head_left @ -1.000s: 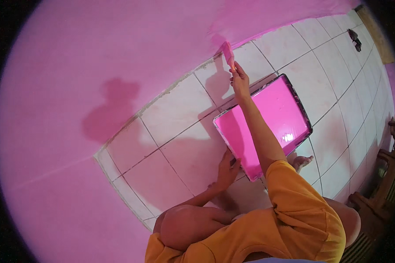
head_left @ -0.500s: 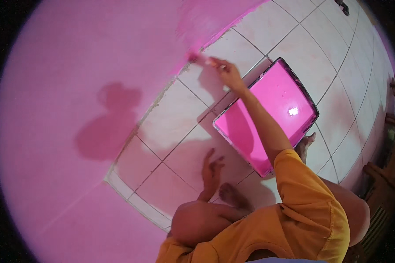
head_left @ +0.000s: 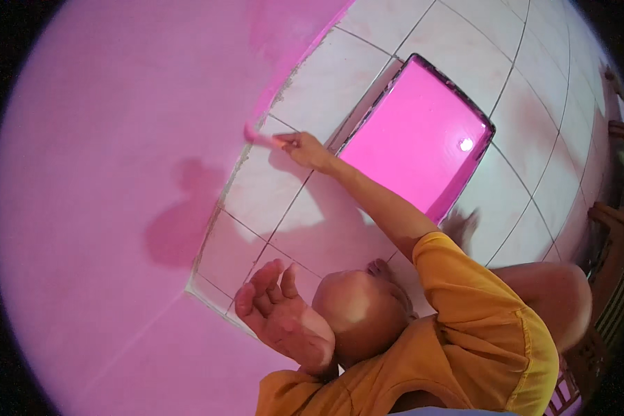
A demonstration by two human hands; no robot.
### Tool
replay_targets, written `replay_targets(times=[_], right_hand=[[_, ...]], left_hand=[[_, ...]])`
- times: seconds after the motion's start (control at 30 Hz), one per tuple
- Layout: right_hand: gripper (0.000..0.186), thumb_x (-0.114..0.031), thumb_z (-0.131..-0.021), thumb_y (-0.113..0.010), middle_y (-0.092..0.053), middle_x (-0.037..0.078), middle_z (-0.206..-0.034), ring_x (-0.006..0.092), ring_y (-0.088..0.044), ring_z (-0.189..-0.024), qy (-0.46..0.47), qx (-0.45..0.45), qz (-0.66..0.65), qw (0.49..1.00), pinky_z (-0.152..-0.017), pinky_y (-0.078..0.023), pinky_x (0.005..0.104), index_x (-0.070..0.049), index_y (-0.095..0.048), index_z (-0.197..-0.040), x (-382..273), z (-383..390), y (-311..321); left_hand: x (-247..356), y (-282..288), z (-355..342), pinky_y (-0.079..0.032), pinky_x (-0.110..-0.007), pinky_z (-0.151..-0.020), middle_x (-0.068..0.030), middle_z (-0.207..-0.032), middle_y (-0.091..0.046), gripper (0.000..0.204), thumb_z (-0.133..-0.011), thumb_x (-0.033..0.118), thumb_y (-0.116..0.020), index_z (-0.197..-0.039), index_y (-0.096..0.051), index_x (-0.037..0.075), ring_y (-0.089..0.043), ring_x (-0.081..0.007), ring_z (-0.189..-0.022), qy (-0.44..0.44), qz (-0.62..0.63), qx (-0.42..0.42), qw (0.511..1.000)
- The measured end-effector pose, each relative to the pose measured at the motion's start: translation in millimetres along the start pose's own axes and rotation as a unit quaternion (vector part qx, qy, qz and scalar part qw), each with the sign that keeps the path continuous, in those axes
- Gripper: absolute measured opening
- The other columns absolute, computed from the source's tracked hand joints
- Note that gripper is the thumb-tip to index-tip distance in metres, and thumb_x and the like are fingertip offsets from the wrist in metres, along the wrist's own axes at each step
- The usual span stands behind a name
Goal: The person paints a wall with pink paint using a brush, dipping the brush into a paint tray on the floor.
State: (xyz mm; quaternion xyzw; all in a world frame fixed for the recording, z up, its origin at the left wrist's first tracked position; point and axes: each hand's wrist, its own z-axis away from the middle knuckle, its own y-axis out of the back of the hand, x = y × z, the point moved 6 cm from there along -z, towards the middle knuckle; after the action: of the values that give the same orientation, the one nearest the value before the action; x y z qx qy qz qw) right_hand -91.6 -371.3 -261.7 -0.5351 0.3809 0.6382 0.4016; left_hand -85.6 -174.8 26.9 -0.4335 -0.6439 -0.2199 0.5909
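My right hand point(head_left: 306, 151) is closed on a small paintbrush point(head_left: 256, 135) with pink on its head, which meets the pink wall point(head_left: 118, 173) at its lower edge, along a darker pink strip. My left hand point(head_left: 284, 315) is raised beside my left knee point(head_left: 360, 312), palm up and fingers loosely bent and apart, holding nothing. Right of the brush, a dark-rimmed tray point(head_left: 451, 88) full of bright pink paint point(head_left: 416, 132) lies on white floor tiles point(head_left: 353, 62); my right forearm crosses in front of its lower part.
Wooden furniture point(head_left: 603, 277) with slats stands at the right rim. My bare feet point(head_left: 464, 225) are on the tiles below the tray, partly hidden by my arm and leg. My shadow falls on the wall at the left, above the white edging at the floor.
My right hand and brush have moved left and down along the wall's bottom edge. My left hand has let go of the tray and risen toward me, palm up. The view has shifted.
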Motion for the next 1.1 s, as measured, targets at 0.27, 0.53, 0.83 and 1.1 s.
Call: replay_targets(times=[0.27,0.53,0.83,1.1], right_hand=[[0.039,-0.014,-0.077,-0.065,-0.067,0.003,-0.084,0.0088,-0.059,-0.071,-0.014,0.018,-0.008,1.000,-0.058,-0.048,0.0267,-0.010,-0.064,-0.116,3.5,-65.2,97.4],[0.036,-0.019,-0.083,-0.049,-0.064,0.020,-0.085,0.0314,-0.062,-0.080,0.000,0.357,0.026,0.934,-0.075,-0.048,0.0400,-0.005,-0.062,-0.114,7.1,-88.6,162.5],[0.036,-0.013,-0.081,-0.048,-0.065,0.022,-0.090,0.0320,-0.064,-0.083,0.008,0.141,0.054,0.989,-0.077,-0.048,0.0377,-0.006,-0.062,-0.114,-1.6,-22.4,11.3],[0.036,-0.013,-0.081,-0.049,-0.068,0.016,-0.094,0.0255,-0.065,-0.083,0.089,-0.111,0.070,0.987,-0.077,-0.050,0.0324,-0.009,-0.063,-0.114,-21.1,-30.5,11.5]], left_hand=[[62.9,25.8,22.0,-0.036,-0.043,-0.101,-0.0191,-0.131,-0.043,0.056,-0.090,0.031,-0.050,-0.134,-0.032,0.002,-0.040,-0.0298,-0.124,0.021,-0.226,0.199,0.954],[122.8,-14.5,69.7,-0.040,-0.038,-0.096,-0.0126,-0.125,-0.048,0.046,-0.089,0.016,-0.047,-0.131,-0.034,0.005,-0.043,-0.0249,-0.120,0.069,-0.142,0.129,0.979],[90.0,9.7,61.9,-0.039,-0.045,-0.099,-0.0167,-0.129,-0.046,0.065,-0.085,0.031,-0.055,-0.138,-0.028,0.005,-0.043,-0.0310,-0.122,0.093,-0.168,0.144,0.971],[72.7,42.3,42.9,-0.048,-0.045,-0.087,-0.0128,-0.119,-0.053,0.057,-0.077,0.029,-0.068,-0.125,-0.043,0.010,-0.048,-0.0297,-0.116,0.112,-0.126,0.104,0.980]])
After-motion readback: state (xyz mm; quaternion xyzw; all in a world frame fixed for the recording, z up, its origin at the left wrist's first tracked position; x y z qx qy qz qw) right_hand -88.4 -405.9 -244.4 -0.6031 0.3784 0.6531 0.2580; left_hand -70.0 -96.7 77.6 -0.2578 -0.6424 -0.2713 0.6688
